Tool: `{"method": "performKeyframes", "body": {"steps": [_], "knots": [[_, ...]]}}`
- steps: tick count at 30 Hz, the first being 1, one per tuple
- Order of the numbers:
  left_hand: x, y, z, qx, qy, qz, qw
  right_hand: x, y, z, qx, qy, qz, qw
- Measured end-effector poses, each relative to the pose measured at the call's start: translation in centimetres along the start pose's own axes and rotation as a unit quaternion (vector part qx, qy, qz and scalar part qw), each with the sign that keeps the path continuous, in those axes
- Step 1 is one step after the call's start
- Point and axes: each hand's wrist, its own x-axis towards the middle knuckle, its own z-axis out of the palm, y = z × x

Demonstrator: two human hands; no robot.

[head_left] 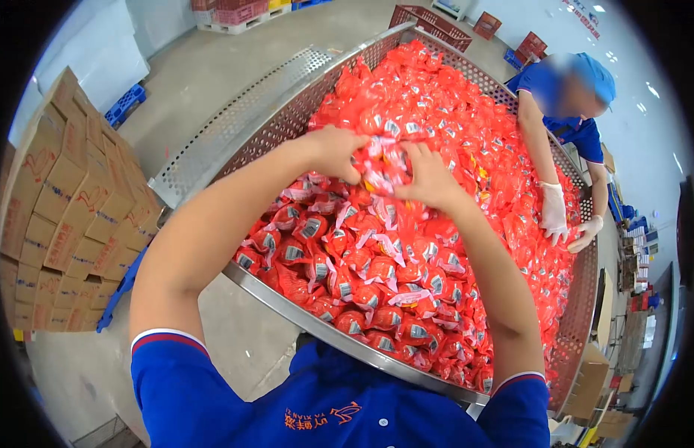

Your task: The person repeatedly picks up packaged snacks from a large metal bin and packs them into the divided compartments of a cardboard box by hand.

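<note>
A large perforated metal bin (246, 145) is heaped with red plastic packets (358, 261), rounded, with twisted ends and small white labels. Over the middle of the heap, my left hand (335, 153) curls around the left side of a small cluster of packets (384, 164). From the right, my right hand (433, 179) cups the same cluster with bent fingers. Motion smears the packets between my hands, so I cannot count them. Some of my fingertips are hidden behind them.
Across the bin's right side, a co-worker in a blue cap (593, 78) has gloved hands (556, 213) on the packets. Stacked cardboard boxes (70, 216) stand at left. A perforated metal shelf (235, 112) adjoins the bin. Red crates (429, 26) sit behind it.
</note>
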Motion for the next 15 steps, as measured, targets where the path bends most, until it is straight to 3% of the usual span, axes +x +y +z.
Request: {"method": "performKeyframes", "body": {"steps": [2,4,6,8,10,14,15], "knots": [[-0.3,2.3,-0.7,0.017,-0.022,0.048,0.998,-2.5,0.6,0.0,-0.025,0.036,-0.019,0.999],[-1.6,5.9,-1.6,-0.084,-0.077,0.083,0.99,-5.7,0.7,-0.8,-0.038,0.021,-0.068,0.997],[-2.4,8.5,-0.6,-0.116,-0.116,0.146,0.976,-9.0,-0.1,-1.6,-0.02,0.018,-0.032,0.999],[-2.4,9.6,0.5,-0.063,-0.083,0.136,0.985,-10.8,-0.1,-2.4,-0.068,0.06,-0.101,0.991],[-2.2,9.9,0.3,-0.077,-0.148,0.121,0.979,-12.3,-0.8,-3.0,-0.081,0.059,-0.091,0.991],[-3.1,8.5,-0.2,-0.024,-0.106,0.149,0.983,-14.7,-1.9,-3.8,-0.077,0.031,-0.074,0.994],[-3.3,11.0,-4.9,-0.087,-0.294,-0.02,0.952,-14.9,-1.8,-3.8,-0.062,0.034,-0.069,0.995]]}}
